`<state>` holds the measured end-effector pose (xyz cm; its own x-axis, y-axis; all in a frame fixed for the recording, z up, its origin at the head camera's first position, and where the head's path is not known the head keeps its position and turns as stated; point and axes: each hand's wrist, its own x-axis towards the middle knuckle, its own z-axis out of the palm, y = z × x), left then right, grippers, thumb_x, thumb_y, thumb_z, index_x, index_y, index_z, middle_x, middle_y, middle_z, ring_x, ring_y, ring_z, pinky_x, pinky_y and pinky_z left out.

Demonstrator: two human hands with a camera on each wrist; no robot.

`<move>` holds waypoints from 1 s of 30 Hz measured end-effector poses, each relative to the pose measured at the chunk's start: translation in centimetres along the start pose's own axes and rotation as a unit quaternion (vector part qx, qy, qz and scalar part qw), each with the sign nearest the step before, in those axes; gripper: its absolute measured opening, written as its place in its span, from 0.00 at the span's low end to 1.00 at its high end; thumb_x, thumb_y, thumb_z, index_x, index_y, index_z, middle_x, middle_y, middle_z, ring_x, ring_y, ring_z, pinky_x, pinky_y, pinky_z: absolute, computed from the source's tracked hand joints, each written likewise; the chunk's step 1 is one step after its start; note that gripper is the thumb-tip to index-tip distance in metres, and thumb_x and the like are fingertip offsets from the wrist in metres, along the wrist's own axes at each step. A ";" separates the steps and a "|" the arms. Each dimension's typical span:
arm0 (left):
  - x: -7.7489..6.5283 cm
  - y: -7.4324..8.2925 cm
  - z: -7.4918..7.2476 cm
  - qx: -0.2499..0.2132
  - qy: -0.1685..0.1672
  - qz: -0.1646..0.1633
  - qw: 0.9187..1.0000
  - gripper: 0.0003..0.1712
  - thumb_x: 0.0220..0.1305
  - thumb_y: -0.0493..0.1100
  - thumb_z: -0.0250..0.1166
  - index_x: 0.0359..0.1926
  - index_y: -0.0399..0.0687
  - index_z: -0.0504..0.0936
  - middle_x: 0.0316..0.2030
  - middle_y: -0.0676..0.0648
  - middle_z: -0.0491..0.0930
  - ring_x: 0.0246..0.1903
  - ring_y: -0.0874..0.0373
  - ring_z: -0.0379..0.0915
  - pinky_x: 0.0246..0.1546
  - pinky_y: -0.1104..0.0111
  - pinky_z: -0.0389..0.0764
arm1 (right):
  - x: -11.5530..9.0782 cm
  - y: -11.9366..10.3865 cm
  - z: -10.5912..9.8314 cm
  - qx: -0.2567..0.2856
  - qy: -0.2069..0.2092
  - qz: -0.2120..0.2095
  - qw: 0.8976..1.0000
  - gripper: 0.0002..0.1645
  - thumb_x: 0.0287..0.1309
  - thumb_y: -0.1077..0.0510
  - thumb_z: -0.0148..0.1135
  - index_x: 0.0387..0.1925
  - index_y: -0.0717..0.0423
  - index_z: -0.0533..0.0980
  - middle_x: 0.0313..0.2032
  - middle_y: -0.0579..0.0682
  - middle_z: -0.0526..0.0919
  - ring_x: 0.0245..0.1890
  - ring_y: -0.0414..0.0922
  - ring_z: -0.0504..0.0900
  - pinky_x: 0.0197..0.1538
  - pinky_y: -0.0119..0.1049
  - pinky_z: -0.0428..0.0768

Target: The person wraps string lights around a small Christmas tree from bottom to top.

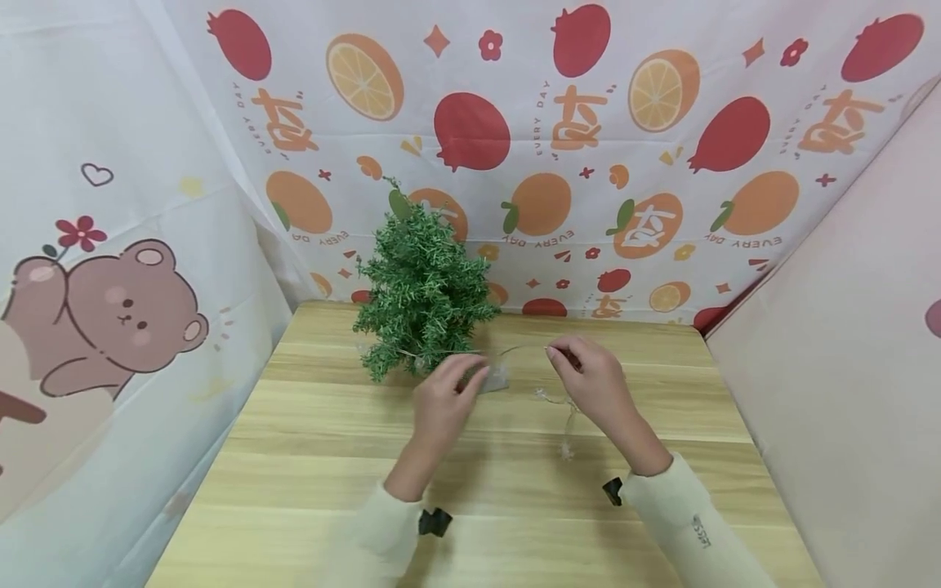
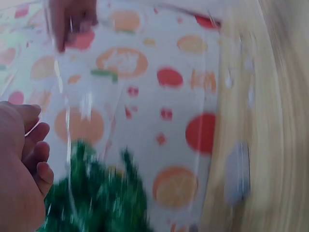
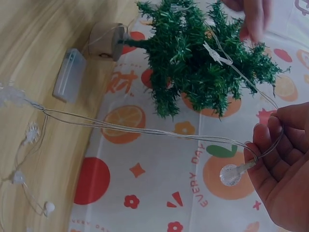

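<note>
A small green artificial Christmas tree (image 1: 426,286) stands at the back of the table. A string of fairy lights (image 3: 159,131) with clear bulbs and star shapes runs from the tree to my right hand (image 1: 595,384), where thumb and forefinger pinch its thin wire. In the right wrist view a round clear bulb (image 3: 231,175) hangs by those fingers. My left hand (image 1: 444,400) is in front of the tree with fingers loosely bent, holding nothing that shows. A grey, translucent battery box (image 3: 70,76) rests beside the tree's round wooden base (image 3: 104,42).
The rest of the light string (image 1: 566,445) trails on the wooden table (image 1: 309,474) near my right hand. Behind the table hangs a fruit-print cloth (image 1: 470,131); a bear-print cloth (image 1: 125,310) hangs on the left. The left wrist view is blurred.
</note>
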<state>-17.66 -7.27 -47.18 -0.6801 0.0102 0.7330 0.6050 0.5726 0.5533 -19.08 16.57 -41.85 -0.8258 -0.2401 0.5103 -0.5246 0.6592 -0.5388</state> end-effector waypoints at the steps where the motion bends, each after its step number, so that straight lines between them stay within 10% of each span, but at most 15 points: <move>1: 0.2 0.5 0.6 -0.006 -0.008 -0.004 1.000 0.10 0.64 0.42 0.71 0.46 0.47 0.88 0.44 0.49 0.87 0.22 0.67 0.73 0.23 0.80 0.73 | -0.1 0.0 0.2 0.002 -0.001 -0.001 1.000 0.08 0.69 0.56 0.63 0.41 0.55 0.84 0.29 0.43 0.80 0.28 0.38 0.73 0.30 0.32 0.75; 14: 2.5 2.4 4.6 -0.058 -0.081 -0.021 0.995 0.10 0.70 0.45 0.65 0.48 0.49 0.87 0.47 0.51 0.84 0.22 0.68 0.66 0.23 0.76 0.72 | -0.3 -0.7 0.5 0.010 -0.007 0.004 1.000 0.07 0.69 0.57 0.64 0.41 0.55 0.84 0.29 0.43 0.80 0.28 0.37 0.73 0.32 0.33 0.75; 30: 3.3 1.4 4.1 -0.158 -0.125 -0.037 0.979 0.09 0.69 0.45 0.66 0.44 0.49 0.89 0.41 0.53 0.87 0.34 0.64 0.78 0.33 0.72 0.80 | -0.5 -0.4 -0.4 -0.038 -0.071 0.028 0.996 0.05 0.67 0.53 0.66 0.40 0.48 0.85 0.32 0.41 0.84 0.32 0.37 0.79 0.37 0.37 0.80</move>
<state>-20.77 -3.12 -45.57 -0.7829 0.2009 0.5888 0.6215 0.2969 0.7250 -18.34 16.73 -41.65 -0.8773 -0.2954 0.3782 -0.4635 0.7258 -0.5083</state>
